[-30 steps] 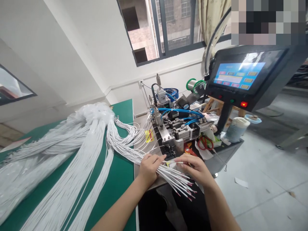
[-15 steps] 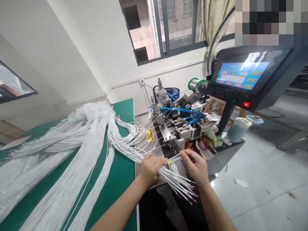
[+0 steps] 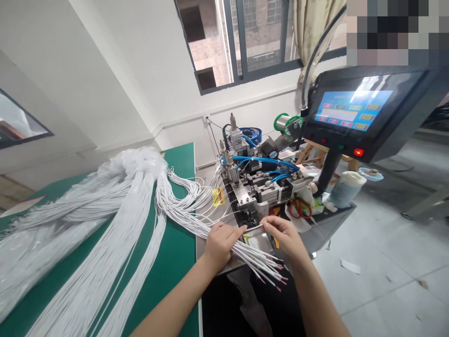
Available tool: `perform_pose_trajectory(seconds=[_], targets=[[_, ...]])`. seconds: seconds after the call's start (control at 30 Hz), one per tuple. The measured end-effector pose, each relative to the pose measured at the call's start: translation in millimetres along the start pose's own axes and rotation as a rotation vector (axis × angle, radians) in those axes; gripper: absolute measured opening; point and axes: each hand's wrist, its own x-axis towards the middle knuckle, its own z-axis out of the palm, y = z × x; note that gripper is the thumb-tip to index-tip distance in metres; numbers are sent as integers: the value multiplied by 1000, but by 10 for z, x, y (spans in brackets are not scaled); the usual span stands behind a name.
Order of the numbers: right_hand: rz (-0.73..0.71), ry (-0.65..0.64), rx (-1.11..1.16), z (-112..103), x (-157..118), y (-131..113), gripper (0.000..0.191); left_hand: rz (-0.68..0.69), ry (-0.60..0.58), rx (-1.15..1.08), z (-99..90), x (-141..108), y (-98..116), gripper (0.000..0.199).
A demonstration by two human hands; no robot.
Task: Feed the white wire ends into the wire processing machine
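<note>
A bundle of white cables (image 3: 261, 261) runs from the green table past the machine's front, its reddish-tipped ends fanning out toward me. My left hand (image 3: 220, 243) is closed over this bundle, with the index finger stretched toward one separate cable (image 3: 253, 229). That single cable's end is pinched between the thumb and fingers of my right hand (image 3: 280, 231). Both hands are just in front of the wire-processing machine (image 3: 250, 206), close to its lower front block. Whether my left fingertip also presses on the single cable is hard to tell.
More white cables (image 3: 115, 243), partly in clear plastic, cover the green table (image 3: 182, 161). A control screen (image 3: 354, 110) stands at the right. Red-handled scissors (image 3: 300, 209) and a bottle-like container (image 3: 347, 189) lie on the machine's right side. A green-rimmed wire spool (image 3: 287, 124) sits behind.
My right hand has shifted slightly left and up with the cable end. My left index finger now reaches a little further toward the machine. The fanned cable ends have moved slightly.
</note>
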Motion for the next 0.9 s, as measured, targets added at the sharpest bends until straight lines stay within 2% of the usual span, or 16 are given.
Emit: perform_pose_trajectory(seconds=[0.27,0.5,0.6,0.77,0.9], targets=[[6,39,25,56,47,49,31,2,-19,-4,4,-2,-5,37],[11,-52,5,-6,58,33,31,-7,-7,6,-17,21,9,38],[3,-19,-81,-57,91,51,30,-11,-28,22,-5,12,8,40],[-103,43,-426,-75,171,106,23,-43,-68,41,12,1,7,39],[-149,32,-448,-56,253,187,27,-94,-109,58,6,25,18,41]])
